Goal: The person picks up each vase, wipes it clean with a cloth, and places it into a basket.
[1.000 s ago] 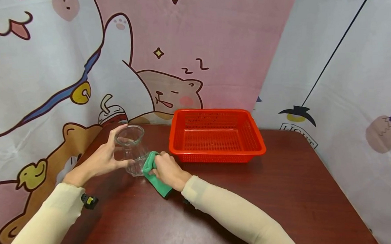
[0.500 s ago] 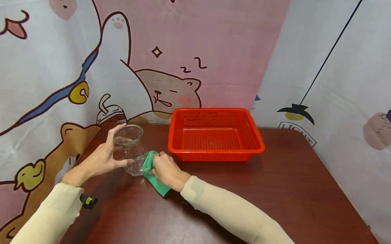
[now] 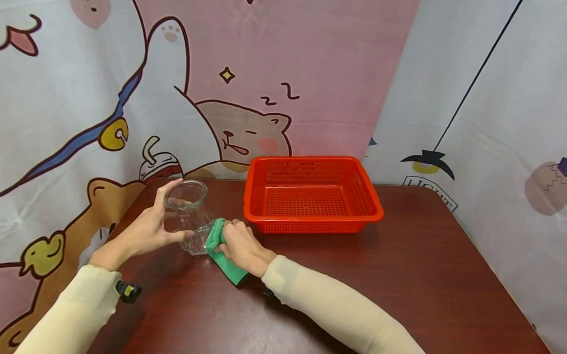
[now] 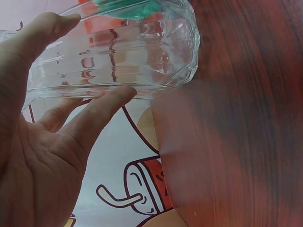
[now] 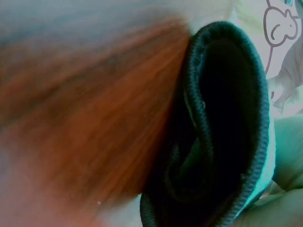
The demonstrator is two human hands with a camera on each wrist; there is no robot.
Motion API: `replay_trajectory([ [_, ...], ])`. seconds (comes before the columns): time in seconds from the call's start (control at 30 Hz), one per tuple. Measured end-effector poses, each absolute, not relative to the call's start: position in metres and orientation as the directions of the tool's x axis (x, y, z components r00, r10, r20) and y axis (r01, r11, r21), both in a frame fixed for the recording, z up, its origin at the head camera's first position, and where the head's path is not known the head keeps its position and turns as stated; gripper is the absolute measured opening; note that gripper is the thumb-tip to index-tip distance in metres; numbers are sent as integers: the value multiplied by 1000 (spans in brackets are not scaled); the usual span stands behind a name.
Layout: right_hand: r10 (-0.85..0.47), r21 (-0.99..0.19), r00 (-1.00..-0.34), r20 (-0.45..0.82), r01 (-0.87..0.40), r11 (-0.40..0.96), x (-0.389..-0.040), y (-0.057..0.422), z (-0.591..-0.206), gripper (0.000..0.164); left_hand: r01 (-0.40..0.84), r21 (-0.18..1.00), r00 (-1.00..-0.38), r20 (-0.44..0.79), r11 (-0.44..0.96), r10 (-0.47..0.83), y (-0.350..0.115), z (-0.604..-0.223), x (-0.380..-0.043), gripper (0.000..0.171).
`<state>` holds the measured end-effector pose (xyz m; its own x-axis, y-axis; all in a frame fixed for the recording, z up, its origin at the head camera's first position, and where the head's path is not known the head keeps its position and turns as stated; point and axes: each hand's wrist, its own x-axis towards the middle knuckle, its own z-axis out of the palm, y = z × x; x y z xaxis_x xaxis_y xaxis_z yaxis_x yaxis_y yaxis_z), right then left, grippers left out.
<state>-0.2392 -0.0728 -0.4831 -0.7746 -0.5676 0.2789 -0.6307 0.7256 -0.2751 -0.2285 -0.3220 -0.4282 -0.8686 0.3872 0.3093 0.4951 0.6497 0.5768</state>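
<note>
The left hand (image 3: 145, 230), spread wide, held one glass jar (image 3: 195, 218) while the right hand (image 3: 244, 247), fingers curled, gripped one green cloth (image 3: 230, 267) against it, near one red basket (image 3: 315, 224).

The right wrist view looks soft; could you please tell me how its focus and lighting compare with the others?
Right wrist: the table is blurred and hazy, the green cloth clearer at its edge but dark inside. Left wrist: bright glints on the glass jar, soft dark shadow across the table. Head: sharper overall, the red basket crisply outlined, pale sheen on the near table.
</note>
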Motion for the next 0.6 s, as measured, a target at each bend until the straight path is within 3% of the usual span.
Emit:
replay_trajectory([
  [0.6,-533,-372,-794,293,-608,701,-241,-71,-480,27,492,575,-870,303,653,389,-322,-426,-227,118],
])
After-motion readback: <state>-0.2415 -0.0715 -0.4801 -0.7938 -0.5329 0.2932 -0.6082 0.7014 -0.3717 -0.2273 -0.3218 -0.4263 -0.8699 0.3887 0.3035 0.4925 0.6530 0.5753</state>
